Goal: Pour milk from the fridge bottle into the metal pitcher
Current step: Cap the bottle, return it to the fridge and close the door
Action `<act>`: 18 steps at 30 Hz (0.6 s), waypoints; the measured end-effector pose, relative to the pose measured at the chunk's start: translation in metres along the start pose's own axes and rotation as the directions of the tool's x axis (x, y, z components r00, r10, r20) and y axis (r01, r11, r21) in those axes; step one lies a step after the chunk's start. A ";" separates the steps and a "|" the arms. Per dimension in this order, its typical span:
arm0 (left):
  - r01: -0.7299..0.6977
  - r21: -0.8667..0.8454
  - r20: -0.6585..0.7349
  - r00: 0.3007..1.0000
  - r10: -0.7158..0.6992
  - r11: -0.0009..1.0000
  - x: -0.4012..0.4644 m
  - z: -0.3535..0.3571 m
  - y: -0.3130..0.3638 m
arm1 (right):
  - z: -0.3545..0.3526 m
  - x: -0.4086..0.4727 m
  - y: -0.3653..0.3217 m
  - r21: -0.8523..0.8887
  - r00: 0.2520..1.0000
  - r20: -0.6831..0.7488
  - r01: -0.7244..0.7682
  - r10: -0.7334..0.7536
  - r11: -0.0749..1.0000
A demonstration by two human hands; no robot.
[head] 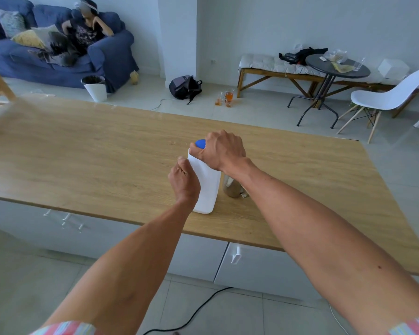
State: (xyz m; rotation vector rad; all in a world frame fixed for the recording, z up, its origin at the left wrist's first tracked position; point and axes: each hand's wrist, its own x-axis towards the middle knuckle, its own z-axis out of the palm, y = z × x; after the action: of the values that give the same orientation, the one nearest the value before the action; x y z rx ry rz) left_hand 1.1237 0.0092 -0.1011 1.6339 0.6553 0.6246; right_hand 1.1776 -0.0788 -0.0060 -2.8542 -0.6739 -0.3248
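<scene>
White milk bottle (207, 187), upright on wooden counter (82, 151) beside metal pitcher (231, 187): left hand (183, 182) clasps its body to steady it, right hand (221, 151) grips blue cap (200, 143), apparently for unscrewing.

Home living room: sofa (58, 52), bench (276, 68).

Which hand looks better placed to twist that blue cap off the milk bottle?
Right. The right hand already curls over the blue cap, while the left hand holds the white milk bottle by its side, steadying it on the wooden countertop.
</scene>
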 end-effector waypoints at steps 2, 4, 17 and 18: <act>0.020 -0.014 0.021 1.000 -0.020 1.000 -0.001 -0.001 0.001 | 0.002 -0.003 0.001 0.023 1.000 0.006 -0.008 0.008 1.000; 0.039 -0.020 0.048 0.998 -0.038 0.999 -0.001 -0.003 0.002 | 0.004 -0.006 0.003 0.066 1.000 0.013 -0.020 0.019 0.998; 0.030 -0.040 0.147 0.989 -0.024 0.999 0.007 -0.015 0.016 | 0.066 -0.082 0.013 0.639 0.779 0.093 -0.524 0.620 0.563; 0.031 -0.046 0.152 0.988 -0.024 0.998 0.008 -0.016 0.017 | 0.076 -0.087 0.013 0.677 0.759 0.186 -0.559 0.624 0.478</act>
State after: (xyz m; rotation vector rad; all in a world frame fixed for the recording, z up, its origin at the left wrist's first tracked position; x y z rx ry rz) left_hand 1.1190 0.0239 -0.0813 1.6067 0.5470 0.4876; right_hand 1.1199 -0.1085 -0.1030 -2.0976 0.2413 -0.0408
